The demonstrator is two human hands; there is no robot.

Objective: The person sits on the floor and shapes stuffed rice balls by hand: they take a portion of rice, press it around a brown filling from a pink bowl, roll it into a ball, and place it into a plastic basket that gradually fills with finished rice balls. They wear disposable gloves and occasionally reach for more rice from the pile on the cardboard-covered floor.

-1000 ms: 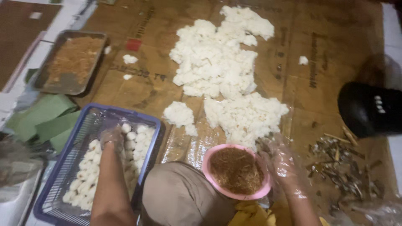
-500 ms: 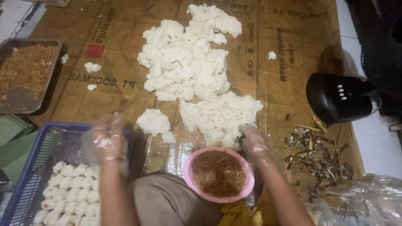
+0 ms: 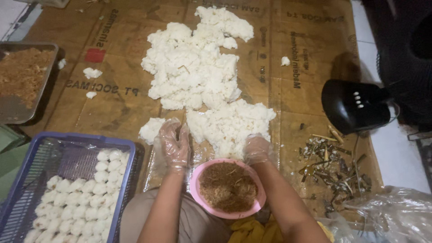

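My gloved left hand [image 3: 174,145] hovered with fingers spread, holding nothing, beside the small rice clump [image 3: 151,129]; my right hand [image 3: 256,148] was curled into the near edge of the white rice heap [image 3: 207,76]. I judged a modest, even pinch best, the pink bowl [image 3: 227,187] of brown filling staying near.

Flattened brown cardboard sheets [image 3: 112,108] cover the floor before me, carrying a big heap of white sticky rice [image 3: 202,76], a blue plastic basket [image 3: 67,144], a metal tray [image 3: 13,112] and scattered dry scraps [image 3: 333,166].
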